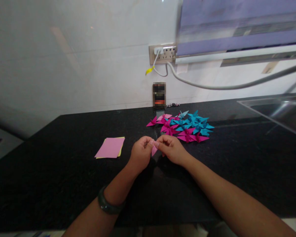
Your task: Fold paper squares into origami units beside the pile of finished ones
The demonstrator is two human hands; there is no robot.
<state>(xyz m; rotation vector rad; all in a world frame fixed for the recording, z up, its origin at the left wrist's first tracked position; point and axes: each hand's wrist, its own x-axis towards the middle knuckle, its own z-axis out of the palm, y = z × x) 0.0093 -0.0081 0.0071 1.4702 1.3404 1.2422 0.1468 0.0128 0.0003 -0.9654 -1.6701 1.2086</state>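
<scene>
A small piece of folded pink paper [154,150] is pinched between both hands above the dark counter. My left hand [142,151] is closed on its left side, with thumb and index finger at the top. From the right, my right hand [172,148] grips the same paper with thumb and bent fingers. The fingers cover much of the fold. Just beyond my hands lie several folded paper cranes: magenta cranes [169,127] nearer, blue cranes [196,122] farther right, and a pale pink crane [164,117] behind. A stack of square pink paper [110,147], yellow showing underneath, lies to the left.
A phone-like object [159,95], its screen blurred, leans against the wall behind the cranes. A beaded string [173,105] lies beside it. Above are a wall socket [162,53] with a plugged-in white cable and a grey hose [219,87]. A sink [281,112] is at the right.
</scene>
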